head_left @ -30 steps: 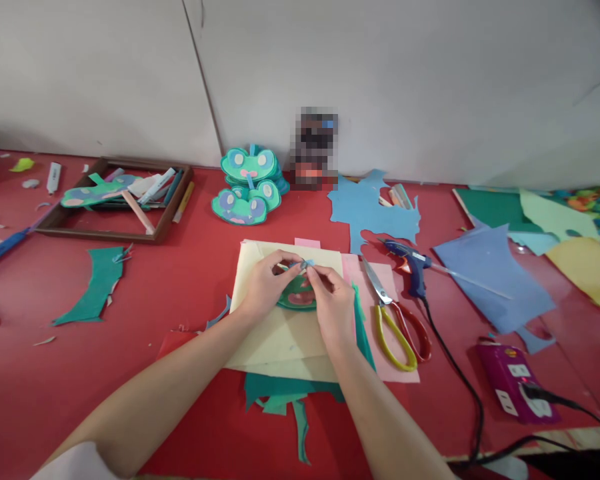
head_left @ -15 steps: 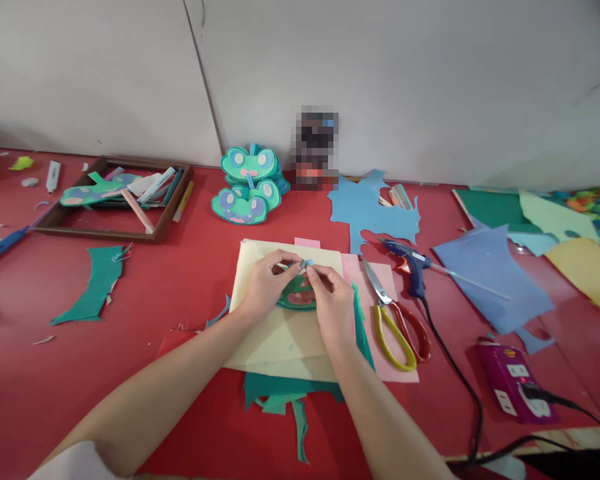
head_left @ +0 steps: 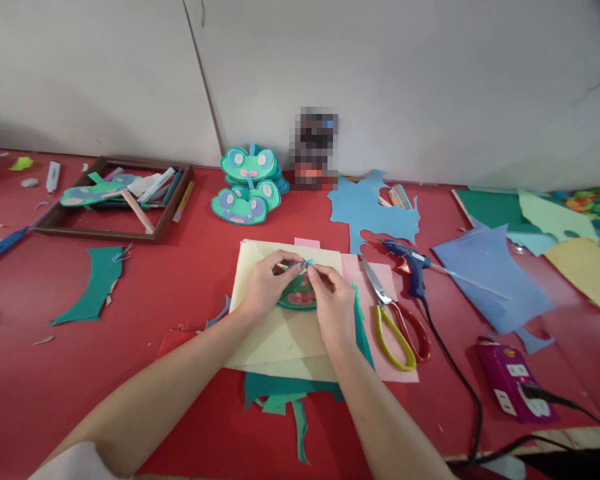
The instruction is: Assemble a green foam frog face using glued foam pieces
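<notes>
Over the cream sheets (head_left: 265,340) both hands meet at the top of a green felt frog face (head_left: 293,299) with a pink mouth patch. My left hand (head_left: 273,283) pinches a small blue strip (head_left: 309,262) at the face's upper edge. From the other side my right hand (head_left: 333,293) pinches the same strip, thumb and forefinger closed. The fingers hide most of the strip and the upper part of the face. Right of the hands lie scissors (head_left: 395,327) with one yellow and one red handle, their blades partly apart.
A glue gun (head_left: 407,260) rests behind the scissors, its cord running past a purple power strip (head_left: 515,383). Finished frog faces (head_left: 247,200) are stacked by the wall. A brown frame tray (head_left: 100,233) holds markers at left. Blue felt (head_left: 490,280) and green scraps (head_left: 97,283) lie about.
Almost nothing differs. Both hands keep their pinch on the blue strip, with only a tiny shift of the fingers.
</notes>
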### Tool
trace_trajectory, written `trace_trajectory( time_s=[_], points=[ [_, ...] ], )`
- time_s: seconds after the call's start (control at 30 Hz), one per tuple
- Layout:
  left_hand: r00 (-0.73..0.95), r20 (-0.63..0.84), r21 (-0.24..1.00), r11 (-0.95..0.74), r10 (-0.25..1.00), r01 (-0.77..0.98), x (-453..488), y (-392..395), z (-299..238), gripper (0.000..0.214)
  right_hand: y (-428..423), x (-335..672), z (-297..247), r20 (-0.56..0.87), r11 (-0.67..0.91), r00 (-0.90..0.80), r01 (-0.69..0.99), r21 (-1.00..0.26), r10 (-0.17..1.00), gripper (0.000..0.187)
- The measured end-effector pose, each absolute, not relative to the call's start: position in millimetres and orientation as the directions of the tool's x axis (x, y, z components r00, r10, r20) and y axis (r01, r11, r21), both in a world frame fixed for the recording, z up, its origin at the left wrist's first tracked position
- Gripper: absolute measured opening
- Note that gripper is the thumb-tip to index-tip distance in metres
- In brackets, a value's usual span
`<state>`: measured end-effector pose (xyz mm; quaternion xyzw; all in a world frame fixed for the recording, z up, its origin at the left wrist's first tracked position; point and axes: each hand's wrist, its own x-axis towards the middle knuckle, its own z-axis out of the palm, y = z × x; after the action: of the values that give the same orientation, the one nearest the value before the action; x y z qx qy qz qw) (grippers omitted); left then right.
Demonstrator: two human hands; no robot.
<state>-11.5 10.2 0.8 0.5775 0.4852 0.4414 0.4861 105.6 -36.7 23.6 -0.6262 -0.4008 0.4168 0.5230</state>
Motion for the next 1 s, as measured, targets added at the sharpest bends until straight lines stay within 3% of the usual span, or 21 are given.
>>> trace_trajectory(
  time_s=[0.37, 0.7, 1.0],
  points=[
    [0.145, 0.046, 0.988, -0.067, 0.988, 0.138, -11.7, 9.8, 1.2, 0.013, -36.9, 105.7, 22.6, -0.093, -0.129, 0.337, 0.086, -0.988, 0.937, 0.026],
    [0.137, 0.008, 0.99, -0.027, 0.991, 0.141, -11.7, 10.9, 1.2, 0.015, -34.0, 105.8, 16.3, -0.1, -0.082, 0.39, -0.063, -0.995, 0.915, 0.024],
    [0.136, -0.007, 0.994, -0.008, 0.991, 0.109, -11.6, 10.4, 2.7, 0.019, -33.3, 108.4, 19.4, -0.131, -0.139, 0.326, 0.0, -0.99, 0.936, 0.025]
  ],
)
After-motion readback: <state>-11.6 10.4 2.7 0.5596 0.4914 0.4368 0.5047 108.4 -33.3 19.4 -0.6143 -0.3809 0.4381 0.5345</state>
